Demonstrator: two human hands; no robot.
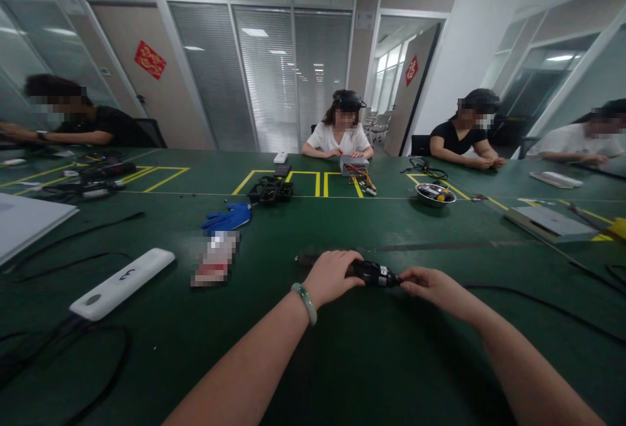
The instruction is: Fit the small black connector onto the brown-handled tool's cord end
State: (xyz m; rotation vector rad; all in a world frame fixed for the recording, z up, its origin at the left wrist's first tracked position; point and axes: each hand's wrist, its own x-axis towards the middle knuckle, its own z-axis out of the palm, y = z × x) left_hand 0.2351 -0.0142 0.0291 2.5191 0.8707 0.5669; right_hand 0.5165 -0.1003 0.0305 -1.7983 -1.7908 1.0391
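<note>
A black corded tool, which looks like an electric screwdriver [379, 274], lies across the green table [372, 361] with its narrow tip to the left. My left hand [335, 276] is wrapped over its middle from above and hides much of the body. At the tool's right end, the fingers of my right hand [425, 286] pinch the start of its black cord [533, 299], which trails off to the right.
Left of my hands lie a blurred packet [215, 259], a blue glove [227, 217] and a white power bank [124, 282]. Farther back are black parts [270, 190] and a metal bowl [435, 196]. Several people sit around the table; one [342, 129] handles a metal box [353, 164].
</note>
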